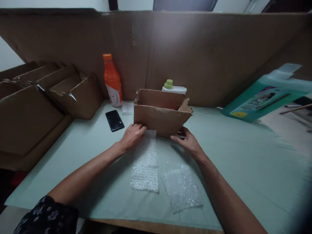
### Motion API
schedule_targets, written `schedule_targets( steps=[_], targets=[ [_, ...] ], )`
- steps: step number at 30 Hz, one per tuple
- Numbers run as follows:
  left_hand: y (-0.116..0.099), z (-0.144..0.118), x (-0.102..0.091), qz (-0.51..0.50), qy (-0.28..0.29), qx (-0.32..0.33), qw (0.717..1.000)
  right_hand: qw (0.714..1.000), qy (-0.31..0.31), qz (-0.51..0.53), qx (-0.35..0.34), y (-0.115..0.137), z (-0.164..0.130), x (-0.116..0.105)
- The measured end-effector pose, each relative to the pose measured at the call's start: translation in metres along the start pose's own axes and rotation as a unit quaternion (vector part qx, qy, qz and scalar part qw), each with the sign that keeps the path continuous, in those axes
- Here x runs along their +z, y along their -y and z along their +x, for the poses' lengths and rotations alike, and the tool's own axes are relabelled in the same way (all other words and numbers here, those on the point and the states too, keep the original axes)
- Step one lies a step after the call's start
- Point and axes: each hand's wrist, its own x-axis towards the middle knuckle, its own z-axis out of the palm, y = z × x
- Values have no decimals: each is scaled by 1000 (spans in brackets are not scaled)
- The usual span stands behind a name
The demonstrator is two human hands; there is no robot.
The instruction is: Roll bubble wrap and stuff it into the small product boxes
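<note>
A small open cardboard box [159, 120] stands near the middle of the table, its top flaps raised. My left hand [133, 135] is at its lower left front corner, fingers curled against the cardboard. Around the lower right corner my right hand [187, 143] is closed, thumb in front and fingers partly hidden at the side. A long strip of bubble wrap [145, 165] runs toward me from beneath the box front, beside my left fingers. Nearer to me, between my forearms, lies a squarish piece of bubble wrap [182, 187]. The inside of the box is mostly hidden.
Behind the box stands a white bottle with a green cap [174, 88]. A phone [114, 120], an orange bottle [113, 83] and another bubble wrap piece [128, 108] are left of it. Cardboard boxes [31, 120] line the left; a green liquid jug [265, 94] leans right.
</note>
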Motion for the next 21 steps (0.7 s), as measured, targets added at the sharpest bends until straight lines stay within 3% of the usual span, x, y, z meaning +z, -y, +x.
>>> schedule_targets(
  steps=[3, 5, 6, 8, 12, 15, 17, 19, 21],
  targets=[
    [4, -22, 8, 3, -135, -33, 990, 998, 15, 63, 26, -1, 1, 5],
    [13, -32, 9, -34, -239, -76, 968, 998, 19, 63, 24, -1, 1, 7],
    [18, -33, 10, -66, -263, -99, 957, 998, 21, 54, 27, -1, 2, 8],
    [26, -23, 12, -145, -239, -123, 952, 998, 20, 30, 42, -1, 8, 11],
    [33, 16, 16, -254, -157, -104, 949, 999, -2, -8, 40, 1, 35, 19],
    [33, 31, 17, -258, -168, -129, 943, 999, -5, -15, 44, 6, 57, 23],
    [30, 21, 19, -218, -193, -158, 944, 998, -8, -15, 57, 13, 57, 21],
    [22, -4, 22, -154, -199, -150, 956, 998, -36, -16, 55, 25, 38, 12],
    [10, -36, 27, -88, -144, -90, 981, 997, -79, -22, 13, 41, 0, -5]
  ],
)
